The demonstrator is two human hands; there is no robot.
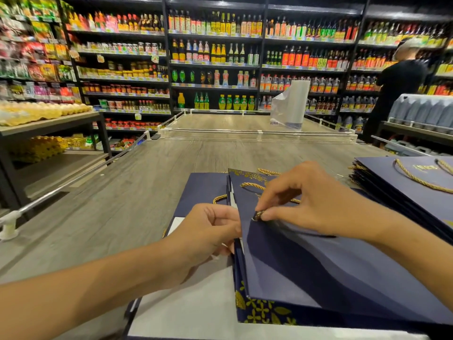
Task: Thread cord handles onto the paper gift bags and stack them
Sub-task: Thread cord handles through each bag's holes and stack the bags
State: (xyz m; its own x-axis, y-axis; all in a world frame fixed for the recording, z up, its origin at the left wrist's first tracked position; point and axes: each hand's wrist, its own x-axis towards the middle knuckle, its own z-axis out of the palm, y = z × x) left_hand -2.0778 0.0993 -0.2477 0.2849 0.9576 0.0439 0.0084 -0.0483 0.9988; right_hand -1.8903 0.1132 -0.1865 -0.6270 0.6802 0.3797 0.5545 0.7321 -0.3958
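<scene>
Now your right hand (306,200) pinches the cord end (258,215) between thumb and forefinger, pressed against the upper corner of the navy gift bag (306,266). Just beside that pinch, your left hand (208,231) curls its fingers round the bag's edge. Both forearms reach forward over the wooden table (147,192). A stack of bags (404,182) lies beyond your right wrist.

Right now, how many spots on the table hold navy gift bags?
3: one bag between the left hand and right hand, a flat bag beyond them, a stack at the right edge. Others may hide beneath.
</scene>
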